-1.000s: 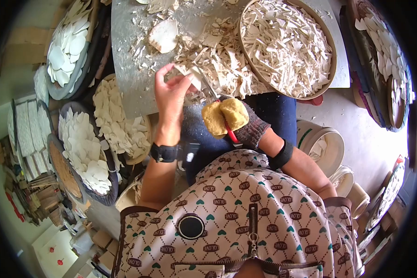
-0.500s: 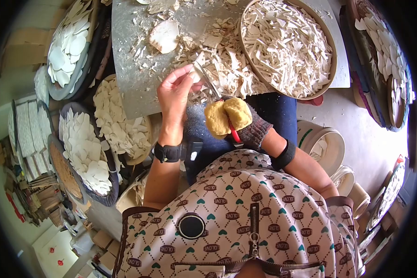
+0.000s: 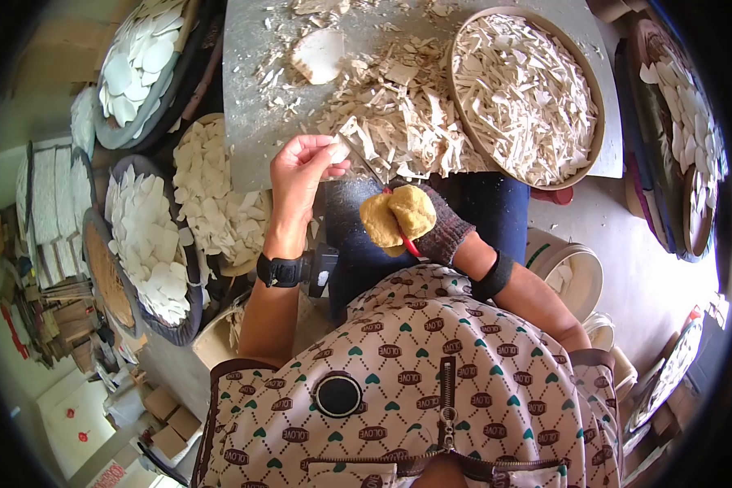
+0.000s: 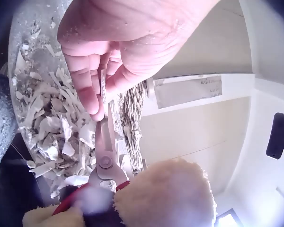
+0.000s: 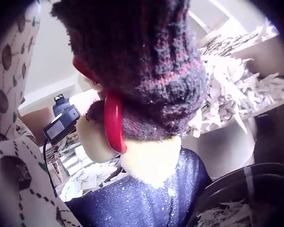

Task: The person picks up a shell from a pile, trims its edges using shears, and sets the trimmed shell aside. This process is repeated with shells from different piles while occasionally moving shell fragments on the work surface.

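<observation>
My bare left hand [image 3: 295, 180] pinches a thin pale slice [image 4: 103, 84] between thumb and fingers, near the table's front edge. The slice is seen edge-on in the left wrist view. My right hand [image 3: 446, 230], in a dark knitted glove, grips shears [image 4: 105, 160] by their red handles [image 5: 114, 122]. Yellow foam padding [image 3: 397, 215] covers part of the handles. The blades point up toward the left fingertips, and their tips lie right at the slice. Some right-hand fingers are hidden by the foam and glove.
Loose cut scraps [image 3: 407, 122] heap on the metal table [image 3: 252, 146]. A larger pale slice [image 3: 318, 57] lies behind them. A round tray [image 3: 601, 122] full of cut strips stands at the right. Slice-filled baskets [image 3: 197, 281] crowd the left floor; a white bucket [image 3: 587, 285] stands at right.
The head view has shifted, so the table appears farther right and lower. The left hand has turned the pinched slice and lowered slightly; the right hand still grips the shears.
</observation>
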Demonstrator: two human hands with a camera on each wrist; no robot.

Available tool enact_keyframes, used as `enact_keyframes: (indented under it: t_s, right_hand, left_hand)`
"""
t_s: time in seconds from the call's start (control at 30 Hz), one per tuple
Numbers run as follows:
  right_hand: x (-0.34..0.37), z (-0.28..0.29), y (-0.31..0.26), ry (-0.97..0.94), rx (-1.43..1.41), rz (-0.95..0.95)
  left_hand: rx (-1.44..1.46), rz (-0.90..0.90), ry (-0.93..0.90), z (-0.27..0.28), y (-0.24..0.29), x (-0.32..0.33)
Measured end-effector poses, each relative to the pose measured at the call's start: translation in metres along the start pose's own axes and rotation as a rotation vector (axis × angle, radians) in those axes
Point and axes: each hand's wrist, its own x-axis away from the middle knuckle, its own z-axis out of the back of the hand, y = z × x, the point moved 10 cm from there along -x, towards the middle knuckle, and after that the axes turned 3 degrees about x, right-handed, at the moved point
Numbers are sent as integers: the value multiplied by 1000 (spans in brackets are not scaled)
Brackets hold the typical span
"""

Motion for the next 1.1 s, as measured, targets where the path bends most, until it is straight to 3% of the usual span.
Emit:
enact_keyframes:
  t_s: [0.03,0.23,0.27,0.37,0.4,0.5,0.53,0.57,0.63,0.67,0.7,0.77,0.83,0.87,0.97,1.03,1.1]
  right_hand:
    - [-1,-2,-6,6,126,60]
    - [2,-19,31,44,-1212,-156]
    - [2,-15,29,45,-1315,-154]
    - [7,7,19,115,-938,-114]
    - [7,18,8,179,-371,94]
    - [13,-24,56,75,-1489,-169]
    - [19,-34,70,-6,-1404,-43]
    - [24,-32,68,27,-1367,-134]
    - [24,-46,65,-1,-1867,-180]
    - [20,-40,51,-27,-1878,-139]
    - [18,-45,44,-41,-2031,-238]
    - [19,-60,46,-77,-2057,-313]
    - [20,-52,45,-9,-1549,-254]
    - [21,-52,47,3,-1338,-254]
    - [23,-45,42,17,-1302,-301]
    - [33,-58,47,5,-1758,-485]
    - [37,-49,51,57,-1500,-450]
  left_hand:
    - [4,-6,7,2,1,1]
    - [54,-60,16,-13,10,-4]
    - [73,-58,4,-18,12,-5]
    - [59,-63,-24,-20,16,-6]
    - [43,-75,-30,-15,22,-6]
    - [-68,-76,131,55,33,0]
    - [-130,-95,223,96,39,4]
    - [-191,-107,316,145,43,5]
    - [-887,-369,500,260,66,3]
    - [-1133,-454,646,249,95,17]
    - [-1380,-538,792,227,126,33]
    - [-1105,-547,602,204,127,5]
    - [-759,-479,403,160,108,-36]
    - [-492,-285,349,134,91,-52]
    - [-425,-142,300,68,58,-102]
    - [-448,-81,337,43,43,-121]
    - [-438,-75,362,32,32,-133]
